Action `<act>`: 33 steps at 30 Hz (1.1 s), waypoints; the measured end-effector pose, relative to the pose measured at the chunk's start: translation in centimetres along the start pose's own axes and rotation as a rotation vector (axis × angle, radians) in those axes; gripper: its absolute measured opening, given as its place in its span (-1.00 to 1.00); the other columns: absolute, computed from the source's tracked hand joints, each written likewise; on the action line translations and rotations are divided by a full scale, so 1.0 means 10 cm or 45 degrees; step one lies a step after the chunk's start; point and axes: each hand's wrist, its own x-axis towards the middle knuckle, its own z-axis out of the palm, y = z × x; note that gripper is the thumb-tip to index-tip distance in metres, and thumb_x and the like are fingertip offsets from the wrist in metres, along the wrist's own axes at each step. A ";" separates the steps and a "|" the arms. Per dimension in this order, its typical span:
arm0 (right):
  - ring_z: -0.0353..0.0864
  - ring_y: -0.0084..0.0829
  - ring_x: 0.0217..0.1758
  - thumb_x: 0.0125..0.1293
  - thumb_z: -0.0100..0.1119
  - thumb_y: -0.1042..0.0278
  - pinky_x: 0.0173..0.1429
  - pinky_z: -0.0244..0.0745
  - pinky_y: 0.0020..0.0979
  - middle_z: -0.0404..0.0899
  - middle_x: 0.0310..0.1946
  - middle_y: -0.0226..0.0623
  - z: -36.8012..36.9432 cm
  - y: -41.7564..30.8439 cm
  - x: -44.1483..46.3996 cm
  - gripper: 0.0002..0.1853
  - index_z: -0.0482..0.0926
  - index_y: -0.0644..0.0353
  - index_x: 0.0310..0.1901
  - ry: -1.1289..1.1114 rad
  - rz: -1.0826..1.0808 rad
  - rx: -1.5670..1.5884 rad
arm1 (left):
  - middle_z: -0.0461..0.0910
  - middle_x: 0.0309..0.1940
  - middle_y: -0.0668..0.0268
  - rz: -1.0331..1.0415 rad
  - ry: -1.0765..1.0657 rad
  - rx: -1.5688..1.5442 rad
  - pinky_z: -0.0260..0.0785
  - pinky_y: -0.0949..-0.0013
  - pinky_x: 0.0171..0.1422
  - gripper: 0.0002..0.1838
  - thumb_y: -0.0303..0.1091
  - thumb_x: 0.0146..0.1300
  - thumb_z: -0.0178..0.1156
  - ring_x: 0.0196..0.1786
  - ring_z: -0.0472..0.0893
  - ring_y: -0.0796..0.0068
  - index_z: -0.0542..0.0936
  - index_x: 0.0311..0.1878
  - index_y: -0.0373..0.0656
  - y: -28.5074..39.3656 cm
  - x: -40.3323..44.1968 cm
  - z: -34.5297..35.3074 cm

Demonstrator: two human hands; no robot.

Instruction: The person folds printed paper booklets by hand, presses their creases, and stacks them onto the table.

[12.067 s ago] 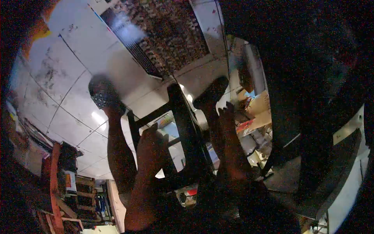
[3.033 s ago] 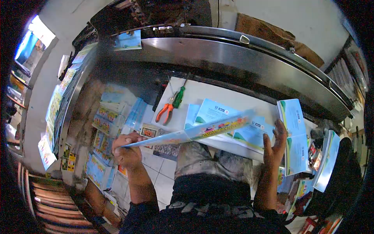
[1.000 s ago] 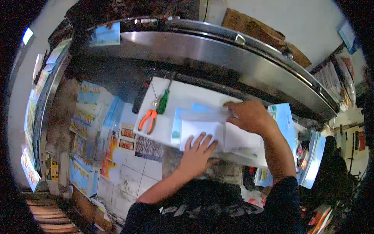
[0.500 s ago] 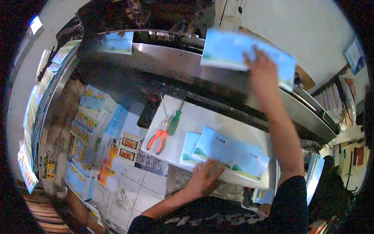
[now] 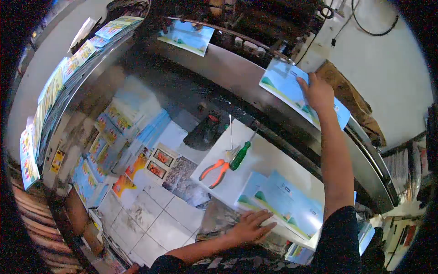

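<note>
My right hand (image 5: 318,93) grips a light-blue printed sheet (image 5: 286,86) on the metal rail of a machine, its fingers over the upper edge. My left hand (image 5: 252,227) lies with fingers stretched out at the near edge of a small white table (image 5: 211,160). Beside its fingertips is a stack of similar blue printed sheets (image 5: 292,194), with another stack partly under it on the left. Orange-handled pliers (image 5: 215,173) and a green-handled screwdriver (image 5: 241,156) lie on the same table, next to a thin metal rod (image 5: 230,132).
Another blue sheet (image 5: 187,37) rests farther left along the metal rail (image 5: 228,64). A long row of overlapping printed sheets (image 5: 59,80) lines the curved left side. Stacks of prints (image 5: 91,171) stand low by the tiled floor (image 5: 155,223). Torn cardboard (image 5: 346,89) sits behind the rail.
My right hand has brought the blue sheet down onto the rail. The left hand's fingers have straightened by the table edge. The whole view has shifted and turned.
</note>
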 end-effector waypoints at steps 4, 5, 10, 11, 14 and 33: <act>0.65 0.01 -0.17 0.34 -0.05 -0.29 -0.04 0.51 -0.01 0.64 -0.20 -0.01 0.09 -0.27 0.21 -0.36 0.53 0.28 -0.06 0.105 -0.072 -0.045 | 0.32 0.36 0.32 -0.076 -0.114 0.022 0.09 0.07 0.36 -0.47 -0.17 0.17 0.22 0.39 0.30 0.29 0.47 0.26 0.19 -0.01 0.00 -0.05; 0.65 0.01 -0.17 0.32 -0.04 -0.30 -0.05 0.51 -0.01 0.64 -0.21 0.00 0.05 -0.30 0.21 -0.35 0.53 0.28 -0.06 0.104 -0.063 0.003 | 0.31 0.37 0.31 -0.064 -0.055 0.029 0.08 0.06 0.38 -0.48 -0.19 0.16 0.23 0.40 0.30 0.29 0.47 0.25 0.18 -0.01 0.01 -0.04; 0.65 0.02 -0.15 0.29 -0.01 -0.32 -0.05 0.52 -0.03 0.62 -0.16 0.06 0.08 -0.11 0.07 -0.31 0.51 0.29 0.00 0.094 -0.077 0.008 | 0.35 0.33 0.15 0.032 0.074 0.024 0.25 -0.17 0.25 -0.49 -0.19 0.15 0.31 0.29 0.40 0.05 0.50 0.20 0.10 -0.08 -0.04 -0.01; 0.65 0.02 -0.12 0.29 0.00 -0.32 -0.03 0.52 -0.04 0.62 -0.13 0.07 0.02 -0.03 -0.04 -0.30 0.49 0.30 0.04 0.015 0.017 -0.009 | 0.36 0.32 0.14 0.033 0.052 0.000 0.25 -0.17 0.24 -0.49 -0.18 0.15 0.30 0.29 0.41 0.05 0.50 0.21 0.11 -0.08 -0.06 -0.02; 0.60 0.03 0.00 0.28 0.03 -0.31 0.07 0.49 -0.03 0.56 -0.01 0.10 -0.09 0.27 -0.27 -0.29 0.45 0.30 0.09 -0.092 0.120 -0.022 | 0.31 0.36 0.18 0.024 0.038 -0.033 0.21 -0.12 0.29 -0.46 -0.19 0.15 0.27 0.34 0.35 0.10 0.47 0.24 0.12 -0.11 -0.10 0.00; 0.30 -0.04 0.39 0.21 0.15 0.26 0.35 0.35 -0.13 0.34 0.30 -0.01 -0.74 -0.03 -3.95 -0.45 0.36 0.29 0.21 -0.902 -0.290 0.459 | 0.34 0.27 0.13 0.027 0.380 0.119 0.19 -0.05 0.25 -0.34 -0.11 0.02 0.42 0.30 0.36 0.05 0.43 0.21 0.03 0.12 0.21 -0.27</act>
